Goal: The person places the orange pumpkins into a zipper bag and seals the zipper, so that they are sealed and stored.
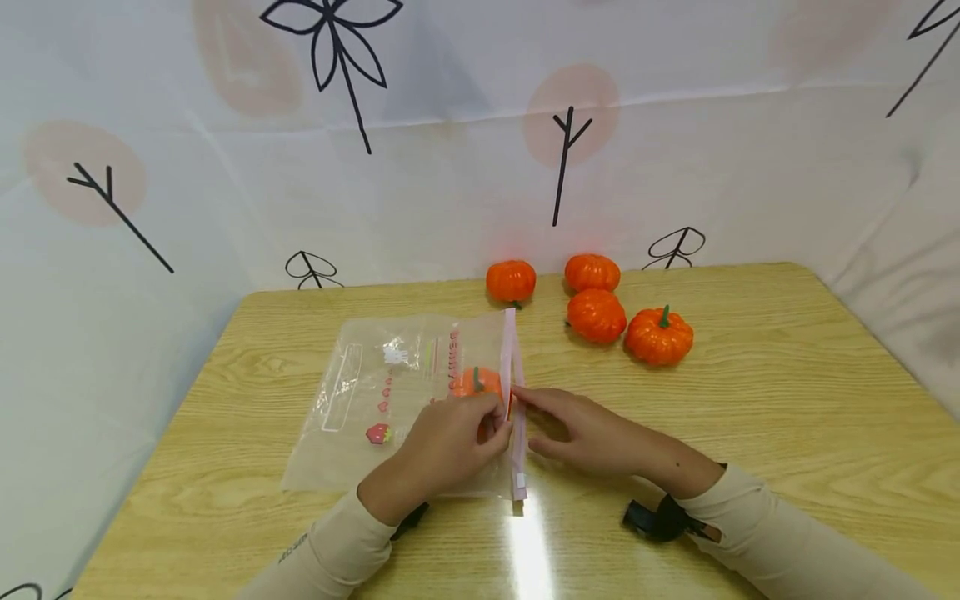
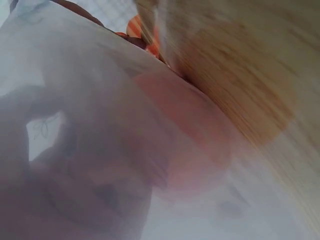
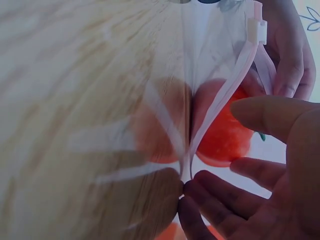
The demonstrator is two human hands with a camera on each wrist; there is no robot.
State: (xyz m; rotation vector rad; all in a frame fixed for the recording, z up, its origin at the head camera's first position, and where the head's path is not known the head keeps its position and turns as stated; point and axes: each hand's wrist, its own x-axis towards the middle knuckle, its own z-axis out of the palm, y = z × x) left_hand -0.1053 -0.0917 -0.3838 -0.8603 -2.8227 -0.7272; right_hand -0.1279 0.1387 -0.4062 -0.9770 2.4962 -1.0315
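A clear zip bag point(image 1: 341, 450) with strawberry prints and a pink zip strip lies flat, its mouth facing right and parted. Inside, by the mouth, sits an orange toy pumpkin point(image 1: 478, 380) with a green stem, partly covered by my left hand point(image 1: 450, 437). That hand pinches the upper edge of the mouth between thumb and fingers. My right hand point(image 1: 596, 433) is at the opening, fingers extended and spread, fingertips at the zip strip. In the right wrist view, the pumpkin point(image 3: 225, 132) shows behind the strip, near a white slider point(image 3: 257, 31). Bag film blurs the left wrist view.
Several more toy pumpkins stand towards the back of the wooden table point(image 1: 787, 375): one pumpkin point(image 1: 511, 282) alone, and a cluster including the pumpkin point(image 1: 660, 337) to its right. A patterned white cloth point(image 1: 450, 192) hangs behind the table.
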